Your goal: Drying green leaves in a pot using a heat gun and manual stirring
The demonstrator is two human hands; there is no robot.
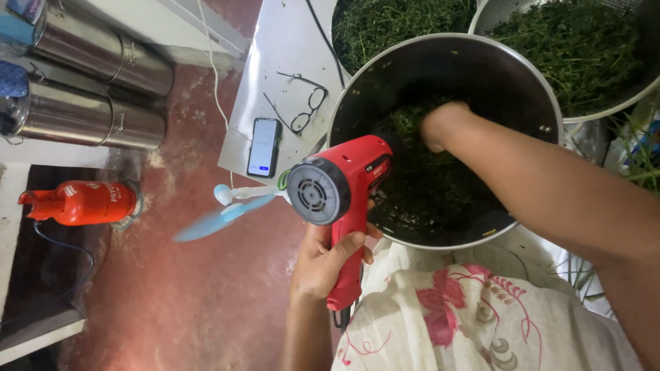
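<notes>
Mid-drying step: left hand (328, 260) gripping a red heat gun (342, 199) aimed into the steel pot (522, 75), right hand (440, 125) buried in the green leaves (426, 185), grip hidden; next, likely turning leaves clear of the hot nozzle.

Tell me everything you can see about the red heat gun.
The red heat gun looks like plastic, with a round grey rear vent grille and a black band behind it. The left hand grips its handle, and a dark cord leaves the handle's bottom. Its nozzle points into the big dark pot of green leaves, where the right hand reaches in.
</notes>
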